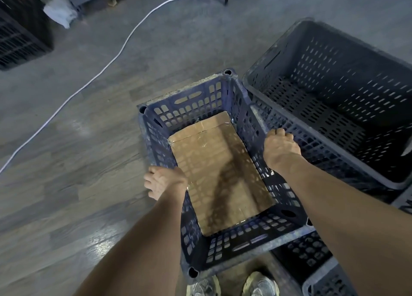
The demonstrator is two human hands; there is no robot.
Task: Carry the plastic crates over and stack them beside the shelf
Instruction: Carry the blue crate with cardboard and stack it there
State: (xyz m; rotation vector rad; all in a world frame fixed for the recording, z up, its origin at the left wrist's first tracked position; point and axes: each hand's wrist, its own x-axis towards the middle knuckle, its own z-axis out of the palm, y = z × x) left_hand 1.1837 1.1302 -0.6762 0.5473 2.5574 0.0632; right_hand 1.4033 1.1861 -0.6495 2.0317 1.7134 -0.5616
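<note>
White cable (121, 52) across grey floor (66, 206)

At least five plastic crates stand on the floor: one blue perforated plastic crate (196, 104) mid-floor, one large dark grey slotted crate (334, 77) toward the right edge, one black crate (20, 39) at the left edge, plus one dark crate part (307, 251) and one grey crate rim (327, 280) at the near right corner. One brown cardboard sheet (218, 173). One white cable (107, 66). One white cloth bundle (59, 11). Two hands: left hand (163, 182), right hand (281, 148). Two pale sneakers: left sneaker (205, 286), right sneaker (260, 283).
</note>
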